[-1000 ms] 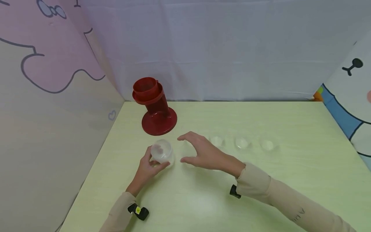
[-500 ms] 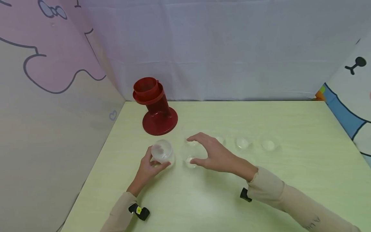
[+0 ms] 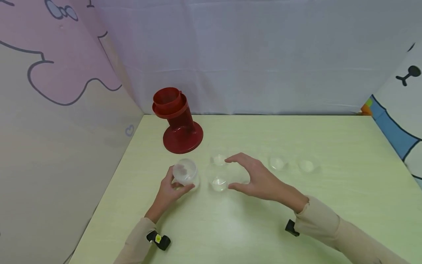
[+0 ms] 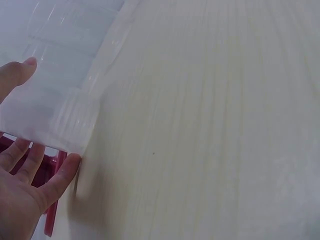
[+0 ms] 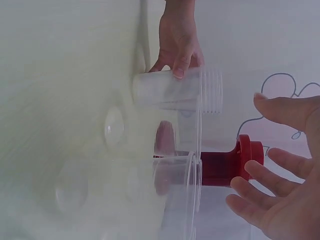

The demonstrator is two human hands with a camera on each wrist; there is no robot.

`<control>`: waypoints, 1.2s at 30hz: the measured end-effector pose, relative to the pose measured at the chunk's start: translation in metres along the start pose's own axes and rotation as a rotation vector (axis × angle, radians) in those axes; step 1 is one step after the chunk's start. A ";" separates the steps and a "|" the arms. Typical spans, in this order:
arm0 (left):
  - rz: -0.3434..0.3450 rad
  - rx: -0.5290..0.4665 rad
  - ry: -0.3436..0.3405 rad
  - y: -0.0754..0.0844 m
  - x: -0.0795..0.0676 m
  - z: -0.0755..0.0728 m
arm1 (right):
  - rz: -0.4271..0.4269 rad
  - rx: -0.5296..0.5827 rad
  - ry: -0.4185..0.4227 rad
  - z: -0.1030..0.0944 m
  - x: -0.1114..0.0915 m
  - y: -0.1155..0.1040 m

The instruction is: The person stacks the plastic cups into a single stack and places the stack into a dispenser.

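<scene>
My left hand [image 3: 167,193] grips a stack of clear plastic cups [image 3: 185,172], fingers and thumb round its side. Several nested rims of this stack [image 5: 172,89] show in the right wrist view. The right hand [image 3: 258,180] hovers over the row of cups with thumb and fingers spread apart, holding nothing. Just left of its fingertips stand a clear cup [image 3: 219,183] in front and another cup [image 3: 219,160] behind it. Farther right are two more clear cups [image 3: 277,163], faint against the table. Part of the row is hidden behind the right hand.
A dark red plastic stand [image 3: 180,135] with a round base and an open cup-like top stands at the back left of the pale table [image 3: 329,220]. A white cloth wall [image 3: 250,58] closes off the back, with printed panels at both sides.
The right hand has moved to the right, away from the stack, uncovering the two cups on its left. The left hand and its stack have stayed in place.
</scene>
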State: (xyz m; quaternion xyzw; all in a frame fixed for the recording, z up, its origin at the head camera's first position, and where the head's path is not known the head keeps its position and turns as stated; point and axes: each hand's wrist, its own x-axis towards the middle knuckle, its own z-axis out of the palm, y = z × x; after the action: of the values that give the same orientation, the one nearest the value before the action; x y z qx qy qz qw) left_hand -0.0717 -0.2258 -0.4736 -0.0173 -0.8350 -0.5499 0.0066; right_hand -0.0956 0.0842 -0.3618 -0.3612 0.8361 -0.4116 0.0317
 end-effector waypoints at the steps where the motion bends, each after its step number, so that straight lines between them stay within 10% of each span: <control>1: -0.008 0.003 -0.002 0.000 0.000 0.000 | -0.001 0.003 0.004 -0.001 -0.002 0.000; 17: -0.048 0.024 -0.020 0.040 -0.008 -0.002 | -0.032 -0.041 0.085 -0.010 -0.026 0.012; 30: -0.064 0.022 -0.023 0.041 -0.008 -0.001 | -0.006 -0.054 0.134 -0.016 -0.040 0.021; 36: -0.043 0.012 -0.005 0.010 -0.002 0.000 | -0.017 -0.073 0.153 -0.020 -0.047 0.025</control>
State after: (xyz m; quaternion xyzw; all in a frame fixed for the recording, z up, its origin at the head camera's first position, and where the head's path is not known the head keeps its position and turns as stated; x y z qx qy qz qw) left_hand -0.0693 -0.2215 -0.4643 -0.0008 -0.8384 -0.5450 -0.0073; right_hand -0.0822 0.1368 -0.3777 -0.3365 0.8476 -0.4074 -0.0490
